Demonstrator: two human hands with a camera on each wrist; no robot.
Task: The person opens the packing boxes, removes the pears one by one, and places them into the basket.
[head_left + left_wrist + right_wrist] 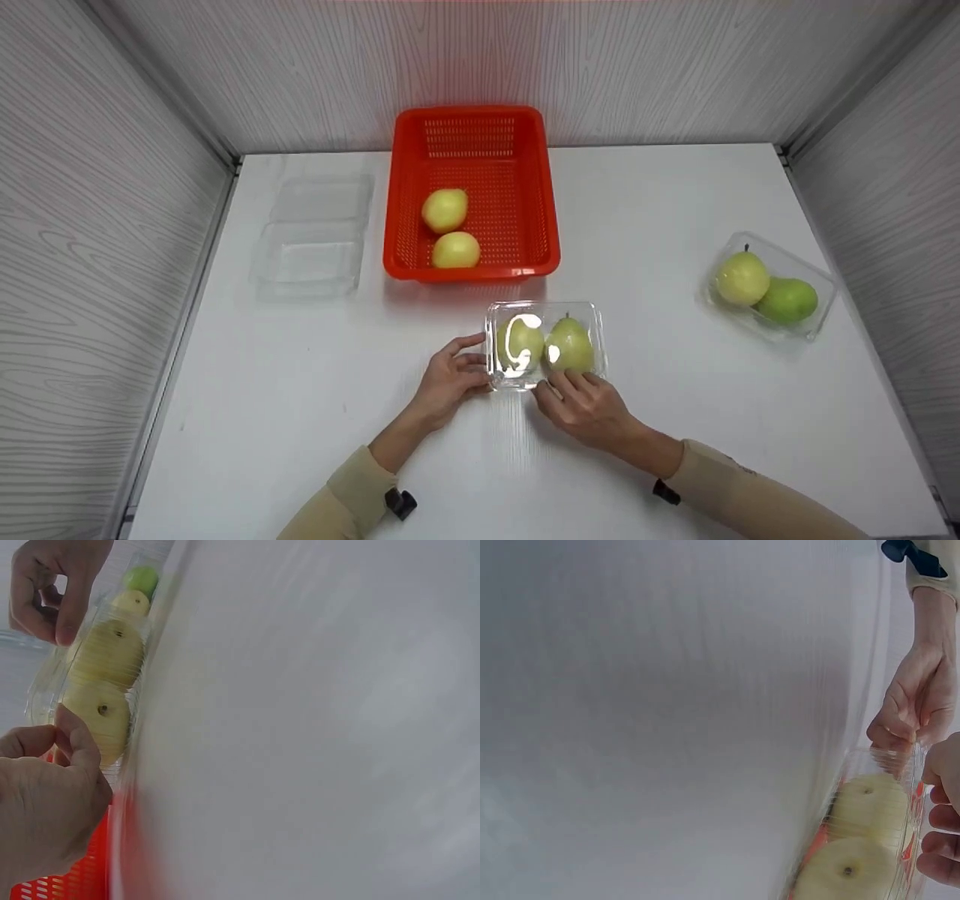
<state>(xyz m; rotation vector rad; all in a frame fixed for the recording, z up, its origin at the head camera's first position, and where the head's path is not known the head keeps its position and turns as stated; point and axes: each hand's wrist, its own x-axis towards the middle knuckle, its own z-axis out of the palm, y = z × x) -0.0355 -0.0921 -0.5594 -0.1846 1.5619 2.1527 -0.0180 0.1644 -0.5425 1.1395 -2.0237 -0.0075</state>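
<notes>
A clear plastic clamshell box lies on the white table in front of the basket, its lid down over two yellow-green pears. At its left front corner my left hand pinches the rim between thumb and fingertips, as the left wrist view also shows of the left hand. My right hand grips the front edge near the right corner, fingers curled over the lid and thumb below. In the right wrist view the right hand is cut off by the frame edge, and its fingertips' exact contact is partly hidden.
Behind the box stands a red plastic basket with two yellow pears inside. An opened clear clamshell box lies at the left. At the right, another clear box holds a yellow pear and a greener one.
</notes>
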